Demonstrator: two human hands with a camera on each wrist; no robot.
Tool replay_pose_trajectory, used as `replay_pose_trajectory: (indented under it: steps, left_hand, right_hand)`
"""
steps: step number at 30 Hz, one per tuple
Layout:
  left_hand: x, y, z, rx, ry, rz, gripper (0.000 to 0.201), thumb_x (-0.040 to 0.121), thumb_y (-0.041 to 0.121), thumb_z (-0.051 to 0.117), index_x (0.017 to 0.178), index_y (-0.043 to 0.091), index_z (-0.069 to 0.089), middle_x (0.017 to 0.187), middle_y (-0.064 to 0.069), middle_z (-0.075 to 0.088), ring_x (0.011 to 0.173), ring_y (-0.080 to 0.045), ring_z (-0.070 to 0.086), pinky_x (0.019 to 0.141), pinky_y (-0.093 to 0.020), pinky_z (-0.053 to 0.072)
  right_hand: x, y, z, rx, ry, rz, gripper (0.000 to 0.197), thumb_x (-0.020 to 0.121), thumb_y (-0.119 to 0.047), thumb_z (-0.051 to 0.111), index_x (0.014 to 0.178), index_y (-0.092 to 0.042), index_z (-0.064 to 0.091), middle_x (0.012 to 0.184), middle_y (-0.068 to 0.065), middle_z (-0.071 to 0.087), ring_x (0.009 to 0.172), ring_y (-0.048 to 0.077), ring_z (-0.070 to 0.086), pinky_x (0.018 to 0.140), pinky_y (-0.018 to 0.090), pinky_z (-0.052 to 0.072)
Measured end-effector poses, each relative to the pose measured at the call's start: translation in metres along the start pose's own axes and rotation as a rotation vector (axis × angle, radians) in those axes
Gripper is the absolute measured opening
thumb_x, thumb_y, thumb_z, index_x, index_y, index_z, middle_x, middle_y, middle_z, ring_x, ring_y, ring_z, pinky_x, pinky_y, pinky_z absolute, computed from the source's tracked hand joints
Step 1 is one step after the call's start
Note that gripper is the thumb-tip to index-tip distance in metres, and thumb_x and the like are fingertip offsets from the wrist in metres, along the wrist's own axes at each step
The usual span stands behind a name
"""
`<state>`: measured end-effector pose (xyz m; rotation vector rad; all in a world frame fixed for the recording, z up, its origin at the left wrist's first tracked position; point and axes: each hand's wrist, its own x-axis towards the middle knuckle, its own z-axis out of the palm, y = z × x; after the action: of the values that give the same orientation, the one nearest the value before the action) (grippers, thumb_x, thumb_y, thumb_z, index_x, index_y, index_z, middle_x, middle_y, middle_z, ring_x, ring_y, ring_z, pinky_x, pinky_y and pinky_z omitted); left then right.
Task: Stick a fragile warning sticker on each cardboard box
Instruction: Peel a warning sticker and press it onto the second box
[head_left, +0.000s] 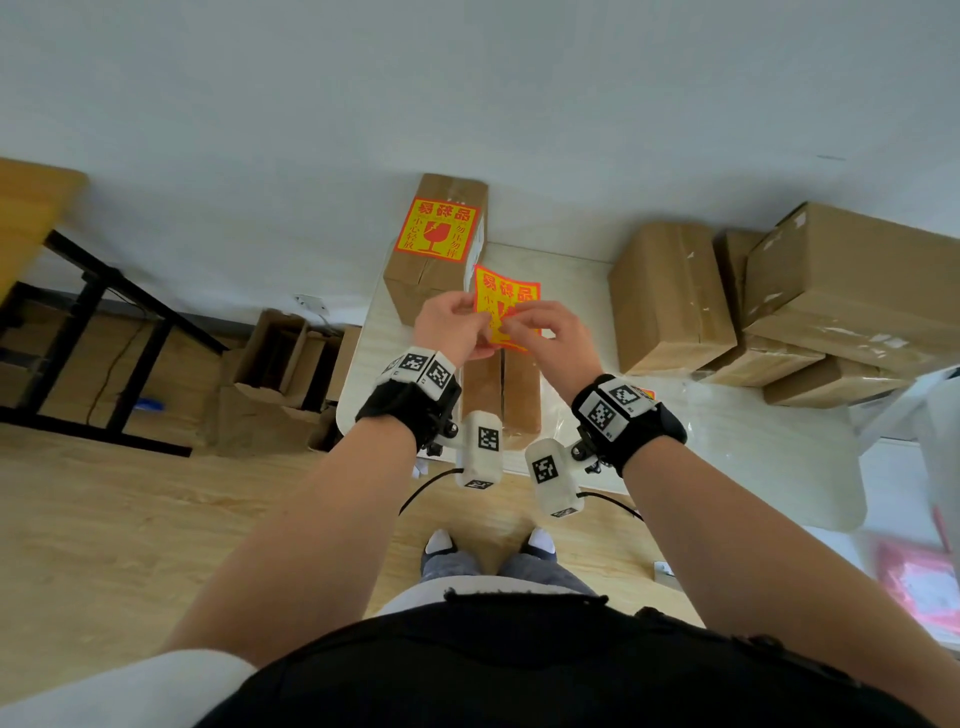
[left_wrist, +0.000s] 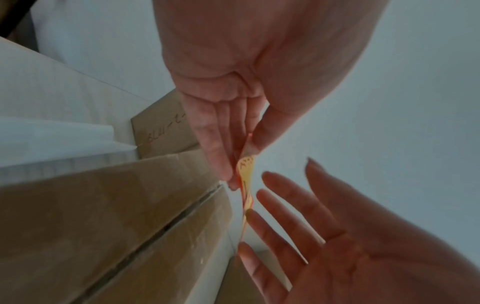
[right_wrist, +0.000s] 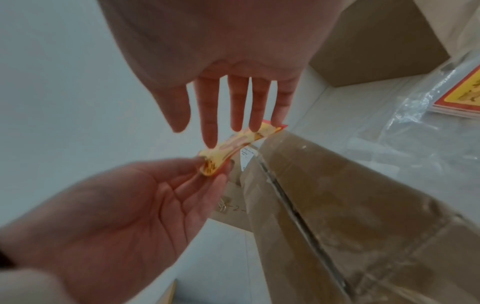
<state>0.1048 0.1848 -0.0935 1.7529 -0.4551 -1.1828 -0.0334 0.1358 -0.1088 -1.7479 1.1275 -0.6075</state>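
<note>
A yellow and red fragile sticker (head_left: 511, 291) is held up over a plain cardboard box (head_left: 522, 400) with a centre seam on the white table (head_left: 727, 457). My left hand (head_left: 480, 319) pinches its left edge between thumb and fingers (left_wrist: 223, 144). My right hand (head_left: 511, 327) has straight, spread fingers (right_wrist: 210, 115), and their tips touch the curled sticker (right_wrist: 233, 144); the thumb stands apart. Beyond the hands lies another cardboard box (head_left: 415, 280) with a fragile sticker (head_left: 435, 227) on its top.
Several plain cardboard boxes (head_left: 670, 296) are stacked at the table's right, with a big one (head_left: 852, 280) on top. A clear plastic bag holding more stickers (right_wrist: 459, 98) lies right of the box. Open cartons (head_left: 280, 374) and a black-framed desk (head_left: 104, 332) stand on the floor at left.
</note>
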Motion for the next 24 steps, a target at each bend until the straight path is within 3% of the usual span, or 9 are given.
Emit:
replay_pose_trajectory:
  steps: [4,6,10,13,17,20,24]
  left_hand:
    - [0.000,-0.008,-0.005,0.030,-0.006,-0.022,0.030,0.094,0.005,0.060,0.124,0.005,0.058,0.110,-0.015,0.070,0.075,-0.025,0.073,0.059,-0.032,0.061]
    - [0.000,-0.012,-0.007,0.017,-0.018,-0.042,0.029,0.095,0.006,0.060,0.123,0.006,0.057,0.108,-0.015,0.070,0.073,-0.025,0.073,0.061,-0.035,0.062]
    - [-0.002,-0.017,-0.011,-0.045,-0.019,-0.096,0.004,0.096,0.011,0.058,0.099,0.012,0.060,0.097,-0.017,0.070,0.069,-0.028,0.071,0.070,-0.043,0.061]
    - [-0.004,-0.020,-0.014,-0.055,-0.010,-0.100,0.009,0.099,0.017,0.055,0.091,0.015,0.059,0.088,-0.012,0.069,0.070,-0.030,0.071,0.071,-0.044,0.060]
    - [-0.007,-0.024,-0.017,-0.066,-0.020,-0.099,0.013,0.100,0.021,0.052,0.092,0.014,0.059,0.089,-0.011,0.068,0.073,-0.031,0.072,0.071,-0.043,0.061]
    - [-0.011,-0.026,-0.016,-0.069,-0.023,-0.106,0.015,0.101,0.022,0.051,0.090,0.014,0.058,0.088,-0.011,0.067,0.068,-0.029,0.071,0.070,-0.042,0.059]
    - [-0.011,-0.034,-0.015,0.021,0.029,-0.108,0.013,0.100,0.023,0.054,0.101,0.011,0.059,0.085,-0.012,0.070,0.066,-0.028,0.072,0.065,-0.040,0.059]
  right_hand:
    - [0.003,0.007,-0.008,-0.026,0.151,0.134,0.024,0.089,-0.037,0.066,0.102,-0.018,0.067,0.103,-0.002,0.065,0.088,0.013,0.062,0.076,0.027,0.047]
    - [0.006,0.016,-0.009,-0.070,0.143,0.245,0.030,0.088,-0.040,0.067,0.107,-0.018,0.063,0.096,-0.002,0.067,0.085,0.014,0.064,0.073,0.028,0.049]
    - [0.008,0.028,-0.003,-0.095,0.087,0.375,0.030,0.080,-0.048,0.069,0.091,-0.020,0.066,0.085,0.003,0.073,0.081,0.022,0.070,0.079,0.042,0.058]
    - [0.005,0.028,-0.001,-0.075,0.062,0.417,0.023,0.082,-0.044,0.070,0.076,-0.023,0.064,0.083,0.004,0.072,0.082,0.025,0.070,0.080,0.045,0.058]
    - [0.001,0.032,0.000,-0.058,0.089,0.455,0.026,0.079,-0.048,0.070,0.083,-0.026,0.058,0.091,0.002,0.070,0.084,0.023,0.069,0.079,0.046,0.058]
    - [-0.002,0.029,0.001,-0.047,0.028,0.432,0.021,0.086,-0.043,0.066,0.076,-0.025,0.061,0.081,0.000,0.070,0.078,0.021,0.067,0.077,0.046,0.059]
    - [-0.005,0.027,0.003,-0.075,0.030,0.368,0.023,0.090,-0.031,0.064,0.069,-0.023,0.062,0.078,0.004,0.070,0.075,0.022,0.065,0.075,0.042,0.057]
